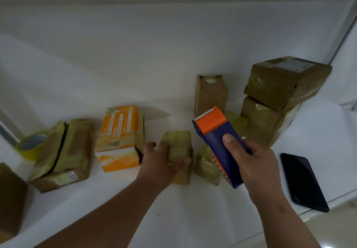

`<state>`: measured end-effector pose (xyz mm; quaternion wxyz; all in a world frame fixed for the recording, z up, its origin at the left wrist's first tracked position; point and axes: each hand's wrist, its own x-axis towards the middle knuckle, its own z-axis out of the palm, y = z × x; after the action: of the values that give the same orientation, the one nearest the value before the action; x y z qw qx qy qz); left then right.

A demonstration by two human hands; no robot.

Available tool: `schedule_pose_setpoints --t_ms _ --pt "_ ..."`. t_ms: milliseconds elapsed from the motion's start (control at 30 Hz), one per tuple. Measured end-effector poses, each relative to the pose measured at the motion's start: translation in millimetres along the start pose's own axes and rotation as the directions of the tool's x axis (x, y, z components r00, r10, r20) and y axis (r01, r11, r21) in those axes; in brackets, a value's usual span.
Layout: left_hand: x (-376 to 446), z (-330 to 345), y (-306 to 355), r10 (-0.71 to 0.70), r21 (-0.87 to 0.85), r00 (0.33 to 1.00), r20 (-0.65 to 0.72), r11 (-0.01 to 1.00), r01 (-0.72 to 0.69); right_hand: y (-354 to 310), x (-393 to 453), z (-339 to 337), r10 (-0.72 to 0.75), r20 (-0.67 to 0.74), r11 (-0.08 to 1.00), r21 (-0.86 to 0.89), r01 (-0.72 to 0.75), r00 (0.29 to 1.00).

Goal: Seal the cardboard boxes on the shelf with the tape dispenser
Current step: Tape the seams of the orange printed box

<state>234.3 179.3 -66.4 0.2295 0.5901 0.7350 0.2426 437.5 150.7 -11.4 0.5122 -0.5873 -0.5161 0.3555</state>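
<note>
The left hand [164, 158] curls its fingers around a small taped box [179, 151] lying on the white shelf [173, 54], its long axis running away from the person. The right hand [257, 162] grips the tape dispenser [216, 137], held just right of that box and above it, orange cutter end pointing away. The dispenser likely needs to swing left over the box.

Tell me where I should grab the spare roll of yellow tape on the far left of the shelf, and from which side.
Take the tape roll by its ring: fingers into the open core, thumb on the outer yellowish band. It lies tilted with the hole facing up, so come from above and the front. A taped brown box stands close on its right, so that side looks tight. The left hand is nearer; the right hand holds the tape dispenser.
</note>
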Motion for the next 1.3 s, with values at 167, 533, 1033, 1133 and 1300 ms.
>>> schedule_pose_setpoints --t_ms 167,533,1033,1133,1300 --pt "25 20 25 -0.026 -0.104 0.997 -0.079 0.994 0.018 2 24 -11 -0.042 -0.113 0.999 0.016 0.044 0.993" --pt "57 22 50 0.084 0.231 0.996 0.030 0.969 -0.088 12 45 3 -0.085 -0.100 0.989 -0.131 0.072 0.991" --pt "63 -58 -68 -0.267 0.295 0.931 -0.250 0.894 0.336 30 30 35 -0.656 0.102 0.527 -0.647 0.550 0.748" --pt "59 -62 -71 -0.225 0.285 0.949 -0.219 0.916 0.282 37 17 37 -0.706 0.122 0.458 -0.672 0.582 0.697" --pt "20 -64 -81 -0.132 0.302 0.965 -0.226 0.933 0.198 36 -9 43 -0.726 0.126 0.435 -0.678 0.593 0.676"
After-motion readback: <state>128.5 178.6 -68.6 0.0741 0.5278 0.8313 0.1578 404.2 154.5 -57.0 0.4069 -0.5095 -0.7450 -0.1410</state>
